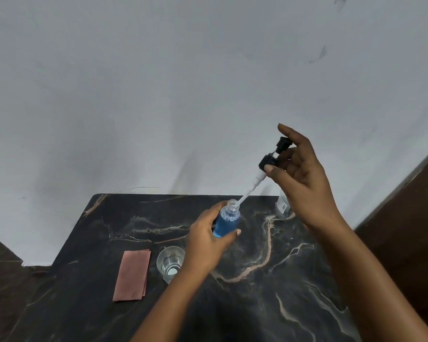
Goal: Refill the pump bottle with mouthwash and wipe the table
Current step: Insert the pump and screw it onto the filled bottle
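Gripping the blue-filled pump bottle (226, 222) at frame centre in the left hand (205, 239), pinching the pump head (273, 156) with the right hand (304, 178), keeping its tube centred while lowering, avoiding drips.

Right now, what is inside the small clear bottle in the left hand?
The pump bottle holds blue liquid, with bubbles near its shoulder. The tip of the pump head's dip tube sits in the open neck. The left hand covers the bottle's base.
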